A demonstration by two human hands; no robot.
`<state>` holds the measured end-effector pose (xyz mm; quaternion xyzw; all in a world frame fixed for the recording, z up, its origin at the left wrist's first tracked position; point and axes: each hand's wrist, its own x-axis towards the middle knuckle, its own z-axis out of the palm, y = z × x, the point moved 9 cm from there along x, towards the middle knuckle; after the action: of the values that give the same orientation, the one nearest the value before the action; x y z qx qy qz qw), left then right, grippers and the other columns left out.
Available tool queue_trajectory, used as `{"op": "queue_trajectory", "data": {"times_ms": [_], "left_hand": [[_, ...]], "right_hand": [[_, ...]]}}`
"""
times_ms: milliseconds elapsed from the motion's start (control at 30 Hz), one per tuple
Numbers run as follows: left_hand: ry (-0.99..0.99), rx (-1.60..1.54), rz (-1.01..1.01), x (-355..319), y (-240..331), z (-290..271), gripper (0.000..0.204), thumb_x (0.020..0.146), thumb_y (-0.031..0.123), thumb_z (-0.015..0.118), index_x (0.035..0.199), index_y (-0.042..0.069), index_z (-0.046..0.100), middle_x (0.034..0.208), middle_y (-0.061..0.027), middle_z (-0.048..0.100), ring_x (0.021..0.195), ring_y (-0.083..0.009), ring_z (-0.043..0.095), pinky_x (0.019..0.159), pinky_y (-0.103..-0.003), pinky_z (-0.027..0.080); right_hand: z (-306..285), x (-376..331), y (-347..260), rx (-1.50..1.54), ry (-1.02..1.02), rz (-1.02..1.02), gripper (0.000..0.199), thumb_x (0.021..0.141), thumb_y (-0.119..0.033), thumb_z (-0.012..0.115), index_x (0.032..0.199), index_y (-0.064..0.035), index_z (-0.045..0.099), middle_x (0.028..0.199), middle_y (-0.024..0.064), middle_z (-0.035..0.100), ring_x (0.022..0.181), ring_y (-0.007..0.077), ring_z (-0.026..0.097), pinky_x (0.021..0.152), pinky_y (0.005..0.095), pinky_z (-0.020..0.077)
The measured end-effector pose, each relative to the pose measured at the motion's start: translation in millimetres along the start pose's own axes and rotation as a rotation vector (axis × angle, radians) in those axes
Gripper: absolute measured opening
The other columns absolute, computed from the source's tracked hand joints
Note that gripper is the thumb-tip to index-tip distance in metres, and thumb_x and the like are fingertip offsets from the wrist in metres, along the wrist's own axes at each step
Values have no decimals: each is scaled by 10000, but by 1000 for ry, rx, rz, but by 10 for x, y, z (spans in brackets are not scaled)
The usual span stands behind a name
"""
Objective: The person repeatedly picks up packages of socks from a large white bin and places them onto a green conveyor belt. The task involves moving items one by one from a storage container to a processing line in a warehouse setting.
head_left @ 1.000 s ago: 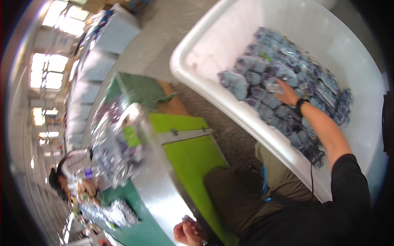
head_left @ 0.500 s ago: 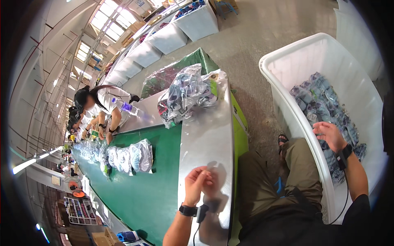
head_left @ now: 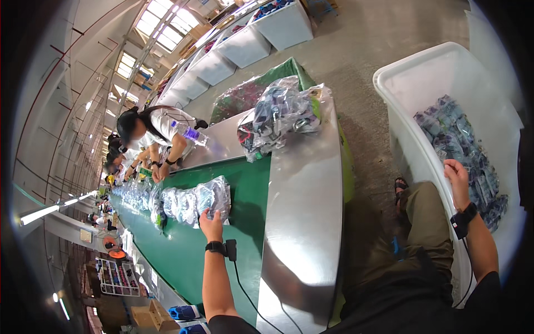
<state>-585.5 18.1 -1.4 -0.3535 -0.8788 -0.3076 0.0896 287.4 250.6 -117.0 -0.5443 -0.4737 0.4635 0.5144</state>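
My left hand (head_left: 211, 227) reaches over the green conveyor belt (head_left: 245, 220). Its thumb and fingers close on the near end of a row of clear plastic bags (head_left: 212, 196) with greyish contents, whose kind I cannot make out. Beside the rim of a large white bin (head_left: 411, 125), my right hand (head_left: 458, 181) hovers with loosely bent fingers, a gap by the thumb and nothing visible in them. Many bagged grey-blue items (head_left: 464, 145) lie inside that bin, below and beyond this hand. Both wrists carry black straps with small cabled devices.
A heap of bagged items (head_left: 283, 114) rests on the metal table edge (head_left: 303, 206). Across the belt, a co-worker in a white top (head_left: 161, 125) handles bags, near a plastic bottle (head_left: 189, 133). White bins (head_left: 283, 25) line the back; a cardboard box (head_left: 153, 316) is at lower left.
My left hand has moved left and away from me, from above the metal edge to the bags on the belt. My right hand has shifted slightly, its fingers closer together. The view has turned a little.
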Motion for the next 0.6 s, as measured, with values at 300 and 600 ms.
{"op": "queue_trajectory", "data": {"times_ms": [300,600], "left_hand": [[71,-77,-120,540,-994,255,727,903,430,766,1374,-99,602,1403,-295,613,1327,-422,566,1143,-451,424],[-98,-298,-564,442,-1145,809,805,897,469,774,1378,-145,573,1234,-266,702,1092,-293,694,952,-399,530]], "right_hand": [[-32,15,6,-172,44,-46,144,1011,-118,634,1095,-11,679,961,-6,648,867,75,560,821,244,467],[-102,158,269,-378,55,-135,90,1034,-70,616,1079,-2,653,952,6,640,883,85,583,830,250,483]]}}
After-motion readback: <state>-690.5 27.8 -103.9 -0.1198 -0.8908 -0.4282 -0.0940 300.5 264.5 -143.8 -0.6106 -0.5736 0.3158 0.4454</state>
